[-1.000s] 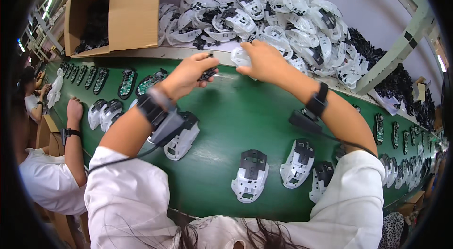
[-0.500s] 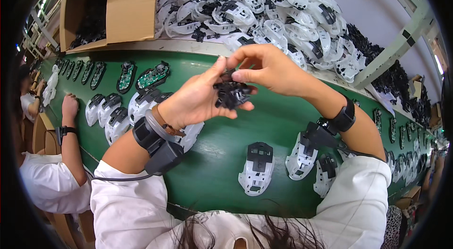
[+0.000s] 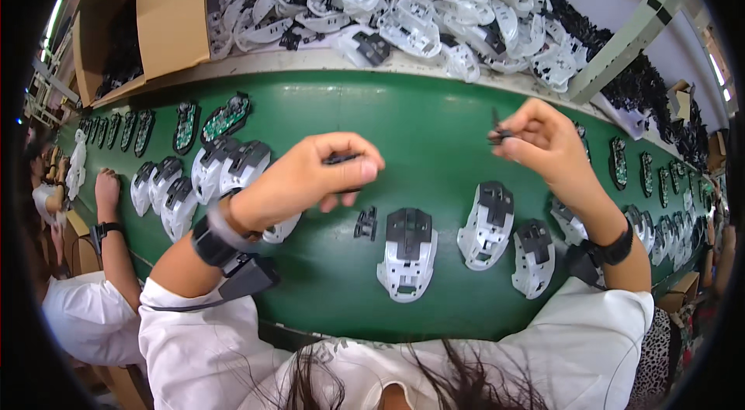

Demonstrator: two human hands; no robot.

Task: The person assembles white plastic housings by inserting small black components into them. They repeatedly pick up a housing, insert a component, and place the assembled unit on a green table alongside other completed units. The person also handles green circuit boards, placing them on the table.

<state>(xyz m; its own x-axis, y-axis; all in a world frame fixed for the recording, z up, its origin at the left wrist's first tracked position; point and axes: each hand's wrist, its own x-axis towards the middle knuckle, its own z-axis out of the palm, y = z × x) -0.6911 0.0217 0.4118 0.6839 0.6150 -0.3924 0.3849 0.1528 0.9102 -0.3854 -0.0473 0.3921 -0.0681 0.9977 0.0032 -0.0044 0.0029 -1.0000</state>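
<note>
My left hand (image 3: 314, 177) is closed around some black plastic parts (image 3: 343, 160), which are mostly hidden by the fingers. Off to the right, my right hand (image 3: 547, 142) pinches a small black plastic part (image 3: 500, 135) above the green table. Between and below the hands, one black clip-like part (image 3: 365, 224) lies loose on the table. Beside it rests a translucent white mouse shell (image 3: 408, 258) with a dark grey front. Two similar mouse shells (image 3: 486, 227) lie below my right hand, and another is partly behind my right forearm.
Several mouse shells (image 3: 206, 169) cluster left of my left arm. Behind them stand black bases with green circuit boards (image 3: 226, 118). A shelf (image 3: 279, 60) at the back carries heaped white shells, black parts and a cardboard box (image 3: 172, 6). A co-worker's arm (image 3: 112, 239) rests at left.
My hands have moved apart, the right one going right with a small black part. A black part now lies on the table near the middle shell. The view has shifted slightly.
</note>
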